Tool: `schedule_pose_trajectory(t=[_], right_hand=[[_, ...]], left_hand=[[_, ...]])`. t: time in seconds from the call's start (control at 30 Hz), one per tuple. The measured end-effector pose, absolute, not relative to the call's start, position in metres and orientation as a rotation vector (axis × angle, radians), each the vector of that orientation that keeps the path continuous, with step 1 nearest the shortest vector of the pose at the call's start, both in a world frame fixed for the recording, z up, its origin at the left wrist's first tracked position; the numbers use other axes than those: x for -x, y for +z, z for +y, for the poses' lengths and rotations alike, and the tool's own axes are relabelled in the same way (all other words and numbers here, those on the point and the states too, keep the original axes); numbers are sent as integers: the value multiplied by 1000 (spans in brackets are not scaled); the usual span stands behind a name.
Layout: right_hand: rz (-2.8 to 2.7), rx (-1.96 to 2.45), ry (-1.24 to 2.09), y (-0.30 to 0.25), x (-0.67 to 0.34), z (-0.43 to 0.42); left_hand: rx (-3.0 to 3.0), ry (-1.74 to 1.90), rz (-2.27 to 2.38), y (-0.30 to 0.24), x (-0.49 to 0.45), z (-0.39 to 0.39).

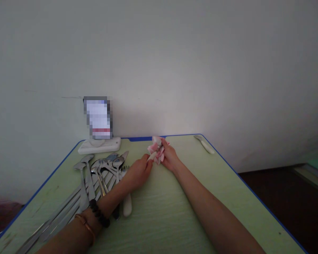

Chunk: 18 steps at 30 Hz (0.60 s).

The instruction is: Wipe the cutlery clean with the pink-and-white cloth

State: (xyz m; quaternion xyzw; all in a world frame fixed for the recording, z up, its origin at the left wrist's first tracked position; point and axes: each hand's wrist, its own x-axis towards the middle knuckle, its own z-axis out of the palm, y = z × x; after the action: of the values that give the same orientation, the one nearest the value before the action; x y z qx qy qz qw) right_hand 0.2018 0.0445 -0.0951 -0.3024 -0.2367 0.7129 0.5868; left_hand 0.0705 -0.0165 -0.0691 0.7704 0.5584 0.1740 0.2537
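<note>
My left hand (pixel 140 172) is closed round the white handle (pixel 152 155) of a piece of cutlery. At the other end, my right hand (pixel 170 155) pinches a pink and white cloth (pixel 156 140) wrapped about its metal head. The cloth hides most of that head, so I cannot tell whether it is a spoon or a fork. Both hands are raised over the far middle of the green table (pixel 169 211). Beneath and left of my left forearm lies a pile of metal cutlery (pixel 103 169), with spoons, forks and long flat pieces; the forearm covers part of it.
A phone (pixel 98 118) with a blurred screen stands upright on a white stand (pixel 99 145) at the back left. Near the far right corner lies another white-handled utensil (pixel 206 145). A pale wall (pixel 159 70) rises behind the table's blue edge.
</note>
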Motion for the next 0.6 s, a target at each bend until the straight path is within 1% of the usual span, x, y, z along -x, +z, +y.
schedule_pose_trajectory(t=[0.3,0.5,0.6], right_hand=[[-705,867,1613,-86,-199,39],[-534,805,1653,-83,-199,40],[-473,701,1713,-81,-202,40]], left_hand=[[-2099,453,1484,-72,-71,-18],[-2058,576,1414,-75,-69,-14],[-2018,647,1410,-79,-68,-11]])
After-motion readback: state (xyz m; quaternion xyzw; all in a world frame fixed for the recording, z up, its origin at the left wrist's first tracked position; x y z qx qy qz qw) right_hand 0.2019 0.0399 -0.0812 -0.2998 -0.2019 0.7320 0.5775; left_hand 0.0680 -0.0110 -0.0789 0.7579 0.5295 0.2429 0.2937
